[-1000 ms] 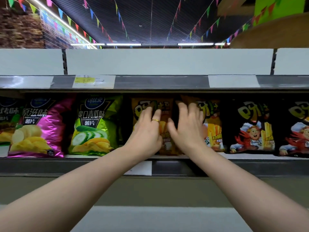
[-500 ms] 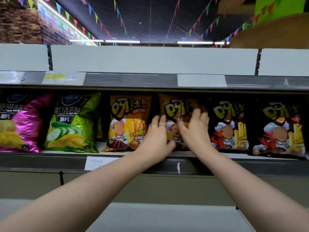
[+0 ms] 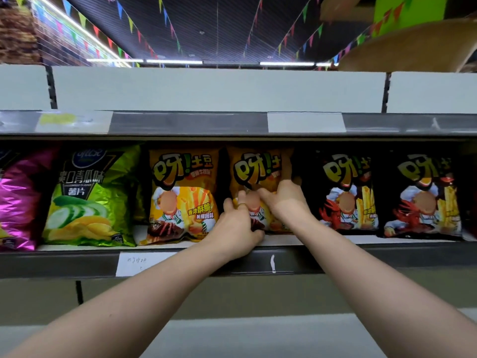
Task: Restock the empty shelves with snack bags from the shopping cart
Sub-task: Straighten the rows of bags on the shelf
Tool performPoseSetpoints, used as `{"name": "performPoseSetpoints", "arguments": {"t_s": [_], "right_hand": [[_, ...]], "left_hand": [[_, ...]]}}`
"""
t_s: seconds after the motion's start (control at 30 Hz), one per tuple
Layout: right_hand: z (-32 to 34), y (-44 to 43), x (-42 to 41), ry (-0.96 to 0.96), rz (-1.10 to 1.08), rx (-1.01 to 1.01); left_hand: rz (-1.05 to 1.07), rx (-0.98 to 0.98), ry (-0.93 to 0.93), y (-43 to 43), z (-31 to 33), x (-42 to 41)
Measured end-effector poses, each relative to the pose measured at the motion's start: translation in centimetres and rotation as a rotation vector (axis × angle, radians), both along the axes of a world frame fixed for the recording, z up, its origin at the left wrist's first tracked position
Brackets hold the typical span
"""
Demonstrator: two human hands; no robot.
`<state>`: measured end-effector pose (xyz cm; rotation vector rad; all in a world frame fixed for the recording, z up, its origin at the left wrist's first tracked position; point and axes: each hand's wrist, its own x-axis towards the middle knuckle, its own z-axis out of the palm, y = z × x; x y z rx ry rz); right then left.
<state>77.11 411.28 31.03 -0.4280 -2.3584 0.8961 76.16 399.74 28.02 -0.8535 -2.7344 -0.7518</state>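
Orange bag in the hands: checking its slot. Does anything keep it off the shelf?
Nothing visible. The left hand and right hand hold the orange bag, already on the shelf between a second orange bag and a black bag.

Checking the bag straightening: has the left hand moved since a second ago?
Yes. The left hand shifted right, off the first orange bag and onto the lower left of the second orange bag.

Bags edge to edge along shelf [image 3: 361,239]. Orange bag [image 3: 258,171] tight between yellow bag [image 3: 182,177] and black bag [image 3: 346,182]. Upper shelf lip [image 3: 185,124] low over their tops. Small gap right of green bag [image 3: 87,197].
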Motion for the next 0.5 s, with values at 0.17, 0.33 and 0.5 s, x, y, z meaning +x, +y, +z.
{"name": "performPoseSetpoints", "arguments": {"t_s": [0.17, 0.33, 0.5], "right_hand": [[-0.8, 0.4, -0.7, -0.009, -0.061, -0.011], [-0.6, 0.2, -0.5, -0.021, -0.054, -0.048], [-0.3, -0.1, -0.3, -0.034, -0.107, 0.028]], "left_hand": [[-0.065, -0.056, -0.02, 0.2, 0.1, -0.8], [-0.087, 0.009, 0.037, -0.6, -0.4, -0.5], [-0.092, 0.021, 0.236, -2.3, -0.6, 0.5]]}}
